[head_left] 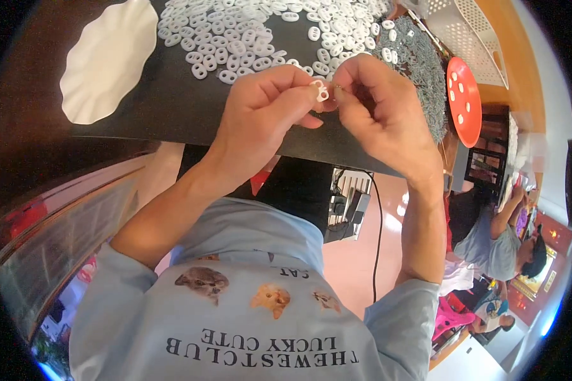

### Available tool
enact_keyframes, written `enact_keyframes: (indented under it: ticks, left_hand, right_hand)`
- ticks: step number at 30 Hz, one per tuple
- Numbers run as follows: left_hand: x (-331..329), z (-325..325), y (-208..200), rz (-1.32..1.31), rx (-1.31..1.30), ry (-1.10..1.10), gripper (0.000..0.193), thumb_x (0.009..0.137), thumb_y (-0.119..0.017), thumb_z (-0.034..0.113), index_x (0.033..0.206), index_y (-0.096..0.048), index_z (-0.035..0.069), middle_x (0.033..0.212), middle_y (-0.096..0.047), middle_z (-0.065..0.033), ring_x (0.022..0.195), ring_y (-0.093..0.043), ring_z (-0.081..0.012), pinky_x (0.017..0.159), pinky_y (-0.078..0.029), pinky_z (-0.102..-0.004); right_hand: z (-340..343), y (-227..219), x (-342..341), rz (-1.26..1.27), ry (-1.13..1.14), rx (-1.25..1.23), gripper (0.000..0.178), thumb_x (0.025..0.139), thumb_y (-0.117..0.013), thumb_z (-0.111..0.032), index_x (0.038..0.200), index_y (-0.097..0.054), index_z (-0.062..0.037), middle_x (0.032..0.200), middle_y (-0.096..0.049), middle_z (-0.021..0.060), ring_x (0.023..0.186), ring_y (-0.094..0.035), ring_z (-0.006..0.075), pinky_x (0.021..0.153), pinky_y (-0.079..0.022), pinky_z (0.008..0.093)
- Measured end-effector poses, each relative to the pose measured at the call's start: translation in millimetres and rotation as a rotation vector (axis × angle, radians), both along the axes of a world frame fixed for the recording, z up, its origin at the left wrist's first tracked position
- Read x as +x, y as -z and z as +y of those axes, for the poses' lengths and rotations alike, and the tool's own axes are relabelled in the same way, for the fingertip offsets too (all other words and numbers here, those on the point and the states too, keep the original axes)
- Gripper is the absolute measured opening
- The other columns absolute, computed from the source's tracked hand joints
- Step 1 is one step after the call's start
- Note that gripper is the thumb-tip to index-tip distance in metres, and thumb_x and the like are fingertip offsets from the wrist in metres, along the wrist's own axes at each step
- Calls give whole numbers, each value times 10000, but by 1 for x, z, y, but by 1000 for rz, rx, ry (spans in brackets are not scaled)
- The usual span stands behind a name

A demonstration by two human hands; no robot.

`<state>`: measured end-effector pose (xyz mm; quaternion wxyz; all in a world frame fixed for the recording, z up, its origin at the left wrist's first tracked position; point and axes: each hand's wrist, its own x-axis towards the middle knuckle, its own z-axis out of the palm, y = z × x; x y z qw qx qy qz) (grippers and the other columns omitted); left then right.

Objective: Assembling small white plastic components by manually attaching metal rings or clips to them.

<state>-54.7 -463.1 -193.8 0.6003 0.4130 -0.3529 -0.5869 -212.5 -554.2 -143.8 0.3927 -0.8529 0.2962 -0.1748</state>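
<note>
My left hand (260, 108) pinches a small white plastic oval piece with two holes (322, 93) between thumb and forefinger, just above the dark tabletop (171, 114). Close beside it, my right hand (384, 108) is closed in a pinch, its thumb and forefinger tips almost touching the piece. Whatever lies between those right fingertips is too small to make out. Beyond both hands spreads a large heap of similar white oval pieces (235, 47). To the right of my right hand lies a pile of small thin grey parts (419, 66).
A white wavy-edged dish (111, 63) stands at the far left. On the right are a red oval plate (469, 130) with several white pieces and a white perforated basket (467, 38). A black cable (378, 241) hangs below the table. Other people (496, 244) sit farther right.
</note>
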Motion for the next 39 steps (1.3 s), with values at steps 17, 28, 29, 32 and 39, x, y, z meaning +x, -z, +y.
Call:
enact_keyframes:
  ticks: [17,28,29,32,39]
  left_hand:
    - [-26,-13,-10,70,32,56,220,887,-552,168,922,-652,-25,935,-673,-95,894,-652,-156,723,-517,-271]
    - [-17,-2,-5,5,37,70,227,933,-499,170,971,-630,-11,1065,-665,-177,941,-669,-219,751,-543,-288]
    - [-16,-1,-4,7,36,72,227,933,-499,170,971,-630,-11,1065,-665,-177,941,-669,-219,751,-543,-288]
    - [-14,1,-2,32,14,77,225,934,-487,157,965,-627,-16,1069,-663,-181,941,-669,-221,750,-543,-287]
    - [-8,9,0,-19,32,92,217,936,-472,142,972,-617,-16,1074,-661,-182,929,-669,-209,741,-542,-274]
  right_hand:
    - [-75,9,-91,405,418,-304,143,797,-529,-81,893,-583,10,726,-607,167,644,-583,246,619,-457,356]
    - [-84,18,-102,335,299,-238,115,877,-608,-87,927,-600,16,756,-589,7,676,-502,74,608,-422,245]
    - [-84,19,-103,337,301,-239,115,877,-608,-87,927,-600,16,756,-589,7,676,-502,74,608,-422,245]
    - [-83,19,-103,378,278,-280,116,878,-607,-89,938,-598,10,757,-599,23,673,-511,93,614,-428,256]
    - [-78,17,-97,344,226,-402,124,858,-559,-82,937,-595,7,771,-602,71,723,-530,122,649,-431,291]
